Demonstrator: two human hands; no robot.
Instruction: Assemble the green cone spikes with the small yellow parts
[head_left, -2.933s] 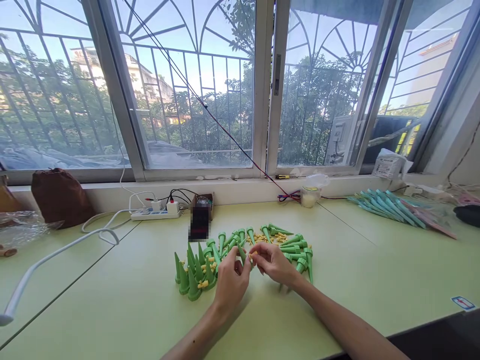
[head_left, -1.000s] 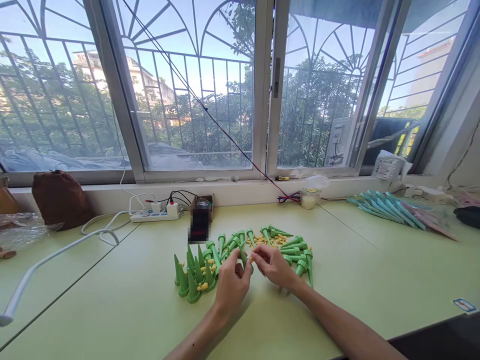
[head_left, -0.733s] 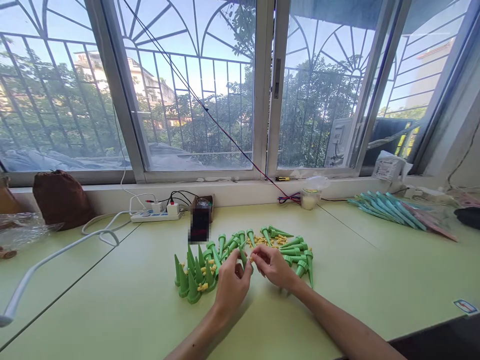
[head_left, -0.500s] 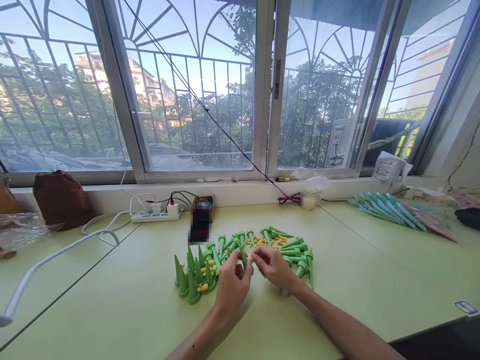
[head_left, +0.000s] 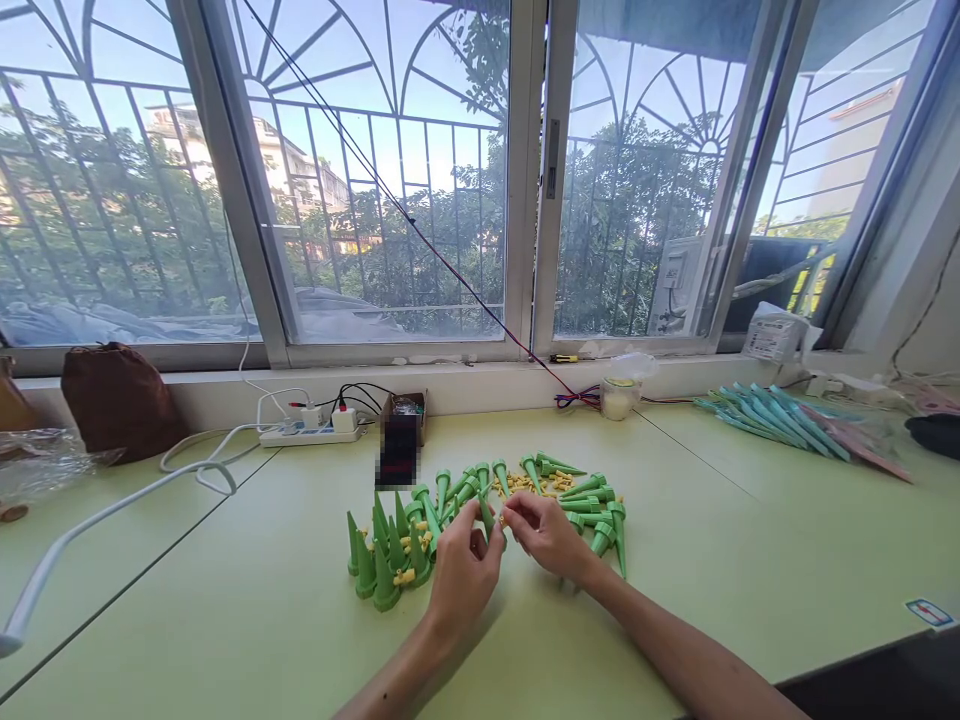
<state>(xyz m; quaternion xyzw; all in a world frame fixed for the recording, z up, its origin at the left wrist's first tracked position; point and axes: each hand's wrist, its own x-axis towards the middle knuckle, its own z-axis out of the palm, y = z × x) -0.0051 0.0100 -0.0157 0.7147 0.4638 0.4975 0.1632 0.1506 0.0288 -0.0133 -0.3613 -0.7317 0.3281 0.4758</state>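
My left hand (head_left: 466,565) is closed around a green plastic watering spike (head_left: 486,514), its pointed end up and tilted left. My right hand (head_left: 546,535) pinches a small yellow valve (head_left: 503,520) against the side of that spike; fingers cover most of the valve. Left of my hands, several green spikes (head_left: 385,575) stand points up, with yellow valves (head_left: 405,577) among them. More green spikes (head_left: 592,491) lie to the right, and others (head_left: 469,478) lie behind my hands. A pile of loose yellow valves (head_left: 559,480) sits at the back of the ring of spikes.
A white power strip (head_left: 311,430) with plugs and a small box (head_left: 415,405) are at the back. A white curved stand (head_left: 97,515) is at left, near a brown pouch (head_left: 120,400). A jar (head_left: 619,397) and blue packets (head_left: 780,418) line the right rear.
The yellow valve has turned slightly in my right fingers against the spike since the earliest frame. Both hands stay almost in place; the view shifts a little.
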